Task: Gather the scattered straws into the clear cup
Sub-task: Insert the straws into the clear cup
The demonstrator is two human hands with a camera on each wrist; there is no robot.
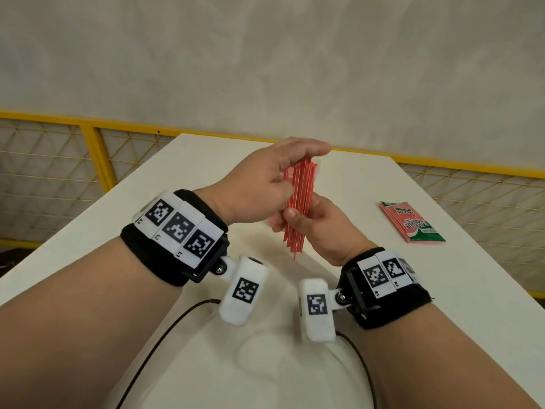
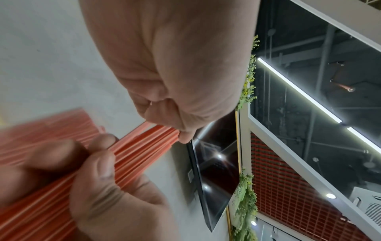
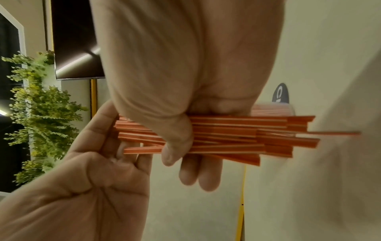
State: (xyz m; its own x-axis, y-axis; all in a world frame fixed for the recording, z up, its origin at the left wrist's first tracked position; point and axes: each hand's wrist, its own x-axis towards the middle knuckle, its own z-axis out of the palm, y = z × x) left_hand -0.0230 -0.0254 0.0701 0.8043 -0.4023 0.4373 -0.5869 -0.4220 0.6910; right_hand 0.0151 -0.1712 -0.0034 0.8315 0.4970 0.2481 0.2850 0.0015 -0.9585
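Note:
A bundle of several thin red straws (image 1: 298,202) is held upright above the white table (image 1: 165,184). My right hand (image 1: 318,228) grips the bundle around its lower half, thumb across the front. My left hand (image 1: 265,178) sits over the upper ends with fairly straight fingers touching them. The right wrist view shows the straws (image 3: 237,135) lying uneven in my right hand (image 3: 185,138), with the left hand (image 3: 115,154) flat against their ends. In the left wrist view a left fingertip (image 2: 183,135) touches the straw ends (image 2: 144,146). No clear cup is in view.
A red and green straw packet (image 1: 413,222) lies flat on the table at the right. A yellow mesh fence (image 1: 88,143) runs behind the table's far edge. Black cables (image 1: 165,335) trail from the wrist cameras over the table's near part.

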